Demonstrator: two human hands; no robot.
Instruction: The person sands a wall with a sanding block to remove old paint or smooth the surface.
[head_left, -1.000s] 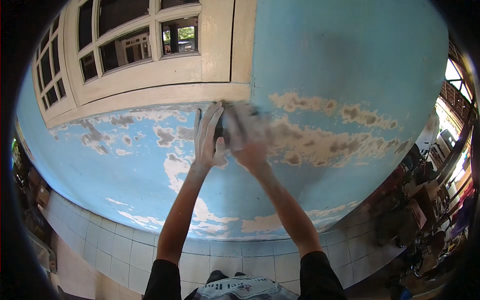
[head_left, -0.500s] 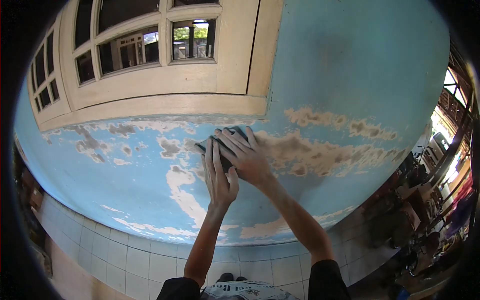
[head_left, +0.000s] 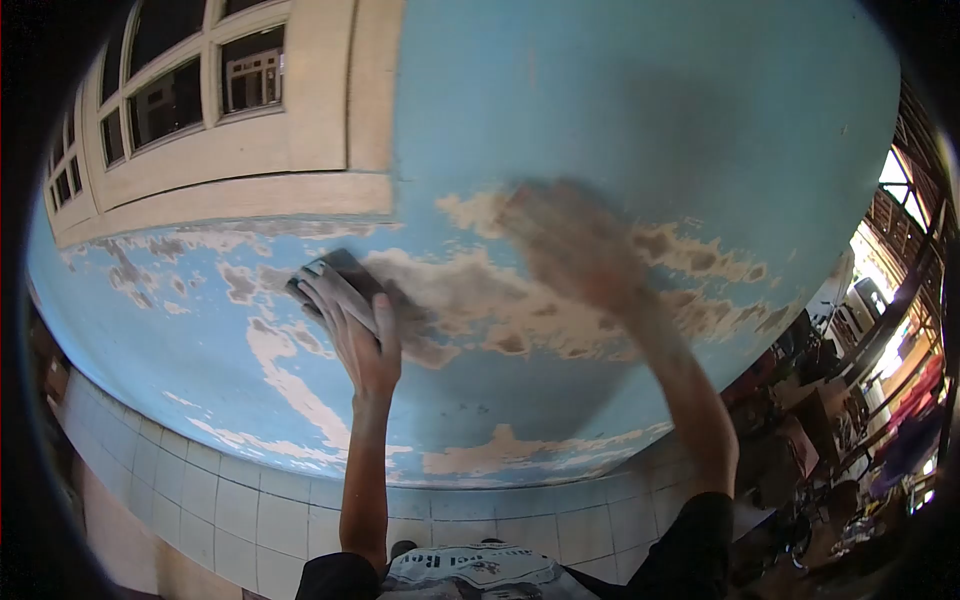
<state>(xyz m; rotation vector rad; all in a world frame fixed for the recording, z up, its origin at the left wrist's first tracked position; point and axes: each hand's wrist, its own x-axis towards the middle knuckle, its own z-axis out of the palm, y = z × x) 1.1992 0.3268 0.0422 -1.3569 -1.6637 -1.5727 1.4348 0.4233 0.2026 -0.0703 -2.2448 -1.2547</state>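
Observation:
My left hand (head_left: 355,335) holds a dark grey sheet of sandpaper (head_left: 347,265) against the light blue wall (head_left: 520,90). Its fingers lie over the sheet, and part of the sheet shows beyond them. To the right, my right hand (head_left: 575,245) is smeared by motion at the wall, apart from the sandpaper. It looks flat with the fingers stretched out, and nothing shows in it. Around both hands run worn patches (head_left: 470,285) where the paint is off and a pale, grey-blotched layer shows.
A cream window frame (head_left: 290,195) with glass panes sits in the wall at upper left. White floor tiles (head_left: 235,505) run along the wall's foot. Cluttered objects (head_left: 820,450) stand at the right edge, beside a bright opening.
My right hand has come off the sandpaper and moved right along the wall. My left hand still holds the sheet. The view has shifted right.

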